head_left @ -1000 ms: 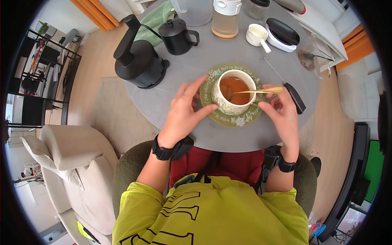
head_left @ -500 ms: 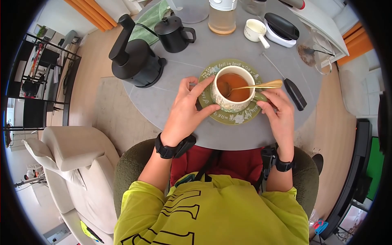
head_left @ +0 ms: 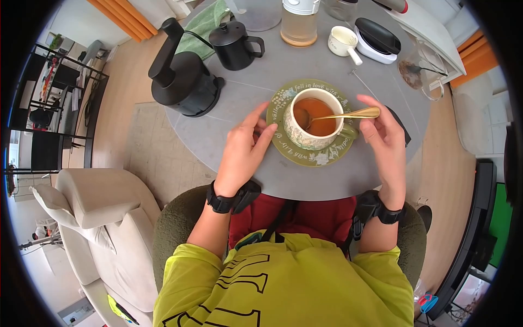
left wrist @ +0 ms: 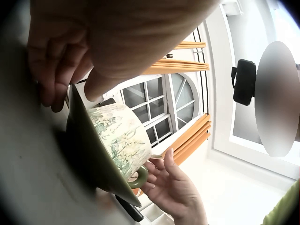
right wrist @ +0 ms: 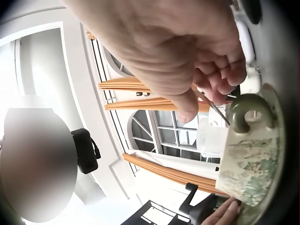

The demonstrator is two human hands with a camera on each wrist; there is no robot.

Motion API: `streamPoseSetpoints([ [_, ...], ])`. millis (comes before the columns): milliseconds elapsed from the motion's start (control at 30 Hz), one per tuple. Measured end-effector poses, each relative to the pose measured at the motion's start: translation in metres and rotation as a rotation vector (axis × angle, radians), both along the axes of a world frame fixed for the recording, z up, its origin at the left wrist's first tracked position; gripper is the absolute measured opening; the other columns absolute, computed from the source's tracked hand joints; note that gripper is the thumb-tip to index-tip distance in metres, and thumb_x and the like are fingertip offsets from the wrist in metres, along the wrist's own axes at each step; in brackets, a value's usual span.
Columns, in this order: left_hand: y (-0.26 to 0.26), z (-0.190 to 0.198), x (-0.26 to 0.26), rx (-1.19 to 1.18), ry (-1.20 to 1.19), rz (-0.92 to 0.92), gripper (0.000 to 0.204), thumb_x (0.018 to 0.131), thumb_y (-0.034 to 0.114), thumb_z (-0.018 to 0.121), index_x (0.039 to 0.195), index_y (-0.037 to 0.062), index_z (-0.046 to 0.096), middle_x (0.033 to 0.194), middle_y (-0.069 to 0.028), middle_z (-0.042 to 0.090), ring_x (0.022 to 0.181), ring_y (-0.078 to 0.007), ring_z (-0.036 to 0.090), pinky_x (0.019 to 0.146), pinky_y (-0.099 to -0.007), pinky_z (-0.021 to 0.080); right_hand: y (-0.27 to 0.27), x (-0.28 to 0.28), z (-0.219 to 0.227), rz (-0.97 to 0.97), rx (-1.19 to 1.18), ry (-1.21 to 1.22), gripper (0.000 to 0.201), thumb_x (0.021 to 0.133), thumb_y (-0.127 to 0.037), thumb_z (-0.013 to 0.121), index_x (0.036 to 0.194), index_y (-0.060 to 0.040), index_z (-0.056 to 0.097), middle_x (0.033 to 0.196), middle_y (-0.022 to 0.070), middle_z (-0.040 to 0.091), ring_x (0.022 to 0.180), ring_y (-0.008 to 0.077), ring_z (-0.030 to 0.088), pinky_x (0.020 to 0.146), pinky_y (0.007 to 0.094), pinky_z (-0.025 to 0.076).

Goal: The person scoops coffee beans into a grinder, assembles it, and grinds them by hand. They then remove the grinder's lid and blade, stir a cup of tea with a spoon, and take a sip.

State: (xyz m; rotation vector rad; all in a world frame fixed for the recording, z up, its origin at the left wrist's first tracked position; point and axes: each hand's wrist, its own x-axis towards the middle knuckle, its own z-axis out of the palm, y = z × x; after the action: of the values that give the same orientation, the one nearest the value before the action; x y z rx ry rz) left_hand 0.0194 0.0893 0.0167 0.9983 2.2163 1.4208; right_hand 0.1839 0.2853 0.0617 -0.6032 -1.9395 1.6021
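A cream cup with a floral print holds amber-brown liquid and sits on a green saucer with white lettering. A gold spoon leans in the cup, its handle out over the right rim above the green cup handle. My left hand is at the saucer's left edge, thumb and fingers apart, with the fingertips low beside the rim. On the other side my right hand has its index finger and thumb spread on either side of the spoon handle's end.
Left on the grey table stand a black grinder-like device and a black pot by a green cloth. Behind the cup are a clear container, a small cream pourer, and a glass vessel. A black-handled probe lies beyond my right hand.
Both hands have drawn away from the cup: the left back toward the saucer's left edge, the right off the cup handle and out to the right. The cup and spoon stay in place.
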Motion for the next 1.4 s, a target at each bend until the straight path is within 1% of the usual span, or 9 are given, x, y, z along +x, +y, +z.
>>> streamPoseSetpoints([
  [67,0.000,0.000,0.002,0.009,0.038,0.024,0.043,0.092,0.007,0.063,0.133,-0.0009,0.054,0.073,-0.0096,0.065,0.060,-0.0168,0.059,0.061,-0.0285,0.048,-0.003,-0.004,0.005,0.047,-0.128,0.032,0.027,0.092,-0.009,0.066,0.118,-0.0014,0.066,0.087,-0.0024,0.055,0.076,0.0069,0.049,0.072,0.0209,0.041],
  [167,0.000,-0.003,0.001,0.015,-0.003,0.022,0.043,0.092,0.006,0.060,0.134,-0.0021,0.053,0.071,-0.0102,0.064,0.058,-0.0158,0.058,0.061,-0.0279,0.048,-0.006,-0.008,0.007,0.077,-0.033,-0.066,0.017,0.094,-0.008,0.064,0.109,-0.0002,0.068,0.083,-0.0006,0.060,0.074,0.0072,0.052,0.068,0.0216,0.043],
  [233,0.000,-0.003,0.001,0.024,-0.030,0.020,0.043,0.092,0.006,0.060,0.134,-0.0024,0.053,0.069,-0.0094,0.064,0.058,-0.0150,0.058,0.060,-0.0277,0.047,-0.016,-0.015,0.013,-0.036,0.252,-0.035,0.011,0.094,-0.006,0.063,0.101,0.0012,0.068,0.080,0.0029,0.063,0.070,0.0088,0.055,0.064,0.0228,0.044],
  [433,0.000,-0.006,-0.001,0.058,-0.101,0.008,0.044,0.092,0.005,0.059,0.135,-0.0021,0.051,0.067,-0.0079,0.063,0.057,-0.0129,0.058,0.058,-0.0270,0.046,-0.012,-0.015,0.007,-0.170,0.569,0.095,0.008,0.092,-0.002,0.062,0.096,0.0025,0.067,0.078,0.0059,0.063,0.065,0.0119,0.056,0.061,0.0235,0.043],
  [567,0.001,-0.006,0.000,0.054,-0.112,0.013,0.044,0.092,0.005,0.059,0.135,-0.0016,0.051,0.067,-0.0076,0.063,0.056,-0.0126,0.057,0.057,-0.0269,0.045,-0.014,-0.002,0.015,-0.210,0.587,0.036,0.006,0.092,-0.001,0.062,0.093,0.0026,0.067,0.078,0.0059,0.063,0.064,0.0121,0.056,0.061,0.0238,0.044],
  [833,0.000,-0.011,0.000,0.073,-0.100,0.013,0.044,0.093,0.006,0.060,0.136,-0.0002,0.052,0.066,-0.0071,0.062,0.056,-0.0127,0.055,0.057,-0.0272,0.045,-0.029,-0.009,0.010,-0.023,0.377,0.107,0.008,0.090,-0.001,0.064,0.096,0.0021,0.069,0.076,0.0067,0.063,0.065,0.0132,0.057,0.060,0.0246,0.044],
  [1067,0.001,-0.012,0.000,0.062,-0.090,0.010,0.044,0.094,0.006,0.059,0.136,-0.0002,0.051,0.066,-0.0069,0.061,0.057,-0.0126,0.056,0.058,-0.0265,0.044,-0.022,-0.011,0.008,-0.169,0.659,0.133,0.007,0.088,0.002,0.066,0.095,0.0029,0.068,0.076,0.0091,0.062,0.065,0.0174,0.058,0.059,0.0268,0.044],
  [1267,0.000,-0.006,0.000,0.014,-0.151,-0.020,0.046,0.097,0.007,0.058,0.140,-0.0015,0.047,0.071,0.0004,0.062,0.071,-0.0074,0.058,0.069,-0.0222,0.046,-0.026,0.008,0.014,-0.185,0.569,0.059,0.005,0.088,0.000,0.067,0.092,0.0021,0.068,0.076,0.0089,0.063,0.063,0.0174,0.056,0.057,0.0276,0.043],
  [1400,0.002,-0.011,0.001,0.081,-0.086,0.003,0.044,0.094,0.006,0.059,0.136,-0.0013,0.050,0.065,-0.0067,0.060,0.058,-0.0121,0.057,0.058,-0.0263,0.044,-0.034,0.004,0.008,-0.122,0.496,0.100,0.006,0.088,-0.001,0.068,0.093,0.0012,0.069,0.075,0.0089,0.063,0.062,0.0171,0.056,0.057,0.0271,0.042],
])
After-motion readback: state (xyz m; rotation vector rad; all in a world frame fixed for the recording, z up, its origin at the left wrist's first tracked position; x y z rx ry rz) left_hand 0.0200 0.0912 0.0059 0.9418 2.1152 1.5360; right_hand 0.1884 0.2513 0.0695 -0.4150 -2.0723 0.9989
